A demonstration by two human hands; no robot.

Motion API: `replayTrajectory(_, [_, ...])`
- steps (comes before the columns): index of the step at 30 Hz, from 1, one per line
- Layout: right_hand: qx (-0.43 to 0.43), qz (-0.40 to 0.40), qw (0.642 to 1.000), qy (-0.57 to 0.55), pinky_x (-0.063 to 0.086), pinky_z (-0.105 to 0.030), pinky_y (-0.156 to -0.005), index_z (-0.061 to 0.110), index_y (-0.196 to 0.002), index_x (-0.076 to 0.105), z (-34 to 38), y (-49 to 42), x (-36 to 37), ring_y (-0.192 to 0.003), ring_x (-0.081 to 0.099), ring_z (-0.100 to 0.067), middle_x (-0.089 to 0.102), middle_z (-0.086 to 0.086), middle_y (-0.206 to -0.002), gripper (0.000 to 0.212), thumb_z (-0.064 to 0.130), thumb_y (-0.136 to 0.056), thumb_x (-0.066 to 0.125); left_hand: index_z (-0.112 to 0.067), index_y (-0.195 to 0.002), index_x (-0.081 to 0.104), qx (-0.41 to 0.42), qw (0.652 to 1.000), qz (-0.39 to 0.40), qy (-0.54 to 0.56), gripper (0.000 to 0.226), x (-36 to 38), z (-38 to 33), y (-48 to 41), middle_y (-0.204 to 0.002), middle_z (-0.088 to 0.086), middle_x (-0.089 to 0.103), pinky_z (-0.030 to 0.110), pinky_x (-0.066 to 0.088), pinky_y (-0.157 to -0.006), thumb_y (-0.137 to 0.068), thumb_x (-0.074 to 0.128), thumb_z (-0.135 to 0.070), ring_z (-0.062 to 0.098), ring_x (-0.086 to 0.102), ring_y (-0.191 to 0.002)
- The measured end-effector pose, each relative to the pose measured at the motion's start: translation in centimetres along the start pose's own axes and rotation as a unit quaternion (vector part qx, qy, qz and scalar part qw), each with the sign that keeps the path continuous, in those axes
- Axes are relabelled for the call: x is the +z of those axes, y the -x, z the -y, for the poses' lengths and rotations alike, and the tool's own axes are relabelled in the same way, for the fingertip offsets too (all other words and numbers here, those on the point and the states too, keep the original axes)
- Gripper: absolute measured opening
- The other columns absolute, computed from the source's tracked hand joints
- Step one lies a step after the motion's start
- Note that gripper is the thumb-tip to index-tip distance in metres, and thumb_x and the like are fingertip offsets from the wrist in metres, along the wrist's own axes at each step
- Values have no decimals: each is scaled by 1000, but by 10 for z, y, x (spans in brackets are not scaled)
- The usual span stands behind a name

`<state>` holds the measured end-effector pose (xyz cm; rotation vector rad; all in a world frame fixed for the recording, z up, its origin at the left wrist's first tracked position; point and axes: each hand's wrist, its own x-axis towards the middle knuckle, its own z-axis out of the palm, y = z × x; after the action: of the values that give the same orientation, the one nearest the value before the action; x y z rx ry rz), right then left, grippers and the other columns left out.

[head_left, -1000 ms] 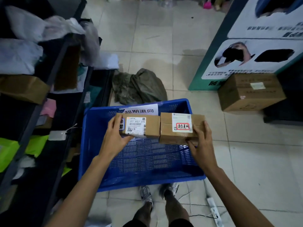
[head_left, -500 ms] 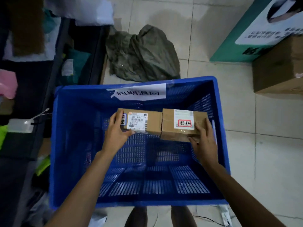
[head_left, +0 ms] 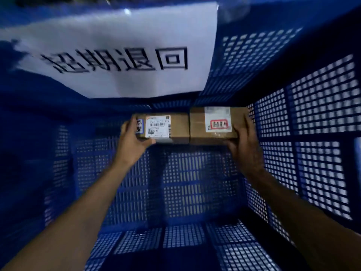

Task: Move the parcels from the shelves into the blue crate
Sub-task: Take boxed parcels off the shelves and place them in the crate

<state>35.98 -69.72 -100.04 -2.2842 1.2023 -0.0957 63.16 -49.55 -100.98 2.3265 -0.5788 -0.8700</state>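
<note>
Both my hands grip parcels: left hand (head_left: pixel 134 145) clasps the barcode-labelled parcel (head_left: pixel 163 127); right hand (head_left: pixel 245 147) clasps the red-stamped parcel (head_left: pixel 216 123); boxes touch side by side, deep inside the blue crate (head_left: pixel 312 118), by its far wall under a paper sign (head_left: pixel 117 55).

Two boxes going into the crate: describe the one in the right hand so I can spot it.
Inside the blue crate, below its white paper sign, two brown boxes sit end to end. The right hand holds the right box; its white label bears a red-framed stamp.
</note>
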Motion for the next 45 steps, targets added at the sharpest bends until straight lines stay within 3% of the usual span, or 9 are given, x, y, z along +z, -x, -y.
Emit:
replayTrajectory(3, [-10, -22, 1000, -6, 32, -44, -114, 2, -135, 44, -27, -29, 38, -142, 28, -36, 19, -22, -158, 62, 12, -82, 74, -12, -148, 36, -15, 1000, -1, -6, 94, 30, 19, -39, -132, 21, 41, 26, 38, -106, -70, 87, -20, 28, 48, -119])
replayTrajectory(6, [1, -46, 999, -2, 28, -31, -112, 4, -137, 41, -45, -47, 62, -142, 27, -34, 13, -21, -159, 58, 11, -86, 69, -23, -144, 42, -19, 1000, -5, 22, 99, 61, 39, -73, -138, 15, 50, 48, 42, -106, -61, 83, -59, 34, 47, -129])
replayTrajectory(8, [-8, -52, 999, 11, 26, -25, -109, 5, -136, 41, -55, -55, 71, -142, 28, -34, 12, -22, -159, 55, 9, -88, 67, -27, -148, 35, -32, 999, -2, 43, 107, 79, 50, -87, -146, 9, 46, 47, 35, -112, -60, 79, -68, 30, 39, -137])
replayTrajectory(14, [-38, -44, 989, 138, 31, -52, -113, 0, -136, 40, -91, -82, 82, -136, 33, -44, 35, -28, -147, 56, 13, -88, 64, -19, -145, 31, -13, 998, -31, 53, 98, 112, 44, -94, -140, 12, 48, 47, 46, -102, -66, 89, -25, 27, 54, -121])
replayTrajectory(20, [-77, -80, 976, 190, 22, -51, -117, -4, -146, 31, -95, -89, 88, -142, 24, -43, 29, -26, -154, 55, 4, -95, 49, 1, -138, 35, 17, 996, -90, 9, 87, 132, 22, -90, -135, 23, 38, 44, 49, -94, -68, 86, -6, 36, 51, -116])
replayTrajectory(27, [-69, -24, 978, 196, 14, -54, -118, -7, -150, 17, -91, -83, 90, -146, 11, -43, 16, -27, -158, 77, 9, -82, 51, -1, -140, 26, 1, 994, -57, -94, 84, 129, 8, -91, -139, 23, 33, 53, 50, -69, -78, 80, -19, 51, 58, -94])
replayTrajectory(31, [-76, -13, 982, 172, 11, -54, -120, -3, -152, 11, -81, -71, 77, -149, 3, -38, 10, -23, -160, 83, 9, -81, 52, -7, -146, 17, -21, 987, -1, -157, 96, 116, 1, -94, -147, 21, 22, 52, 51, -76, -78, 80, -30, 50, 55, -105])
replayTrajectory(37, [-39, 41, 985, 161, 17, -55, -119, -6, -151, 13, -40, -31, 44, -148, 5, -41, 10, -25, -160, 82, 2, -79, 52, -14, -148, 19, -19, 977, 19, -213, 95, 85, -32, -49, -156, 20, 13, 55, 35, -107, -78, 79, -37, 41, 25, -138])
replayTrajectory(45, [21, 141, 968, 207, 8, -50, -121, 14, -155, -5, 97, 36, -67, -150, -6, -34, -7, -16, -163, 77, 40, -99, 41, -23, -154, 12, 121, 921, 124, -348, 90, -19, -128, 77, -162, 10, 7, 61, 9, -117, -86, 68, -41, 31, 1, -149])
